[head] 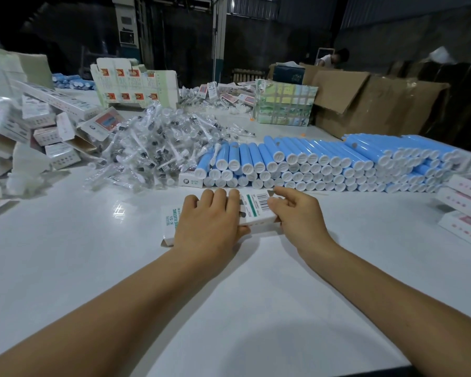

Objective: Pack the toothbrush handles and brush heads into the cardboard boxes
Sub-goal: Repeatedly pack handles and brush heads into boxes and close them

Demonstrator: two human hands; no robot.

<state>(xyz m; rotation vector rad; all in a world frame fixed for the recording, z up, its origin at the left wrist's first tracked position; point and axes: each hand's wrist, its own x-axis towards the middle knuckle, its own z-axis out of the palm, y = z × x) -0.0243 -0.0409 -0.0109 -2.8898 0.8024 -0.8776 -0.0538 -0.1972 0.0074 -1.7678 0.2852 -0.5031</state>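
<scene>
A narrow white cardboard box [257, 206] with green print and a barcode lies flat on the white table [93, 254] in front of me. My left hand [210, 224] lies over its middle, fingers curled over the far edge and thumb under the near edge. My right hand [297, 213] holds the box's right end between thumb and fingers. Behind it lies a long stack of blue toothbrush handles [310, 164] with white caps facing me. To their left is a heap of brush heads [158, 148] in clear wrappers.
Filled white boxes are piled at the far left [46, 126] and stacked at the right edge [465, 205]. Flat box blanks [133, 85] stand at the back, beside a taped carton [283, 104] and large brown cartons [378, 102]. A person sits far behind.
</scene>
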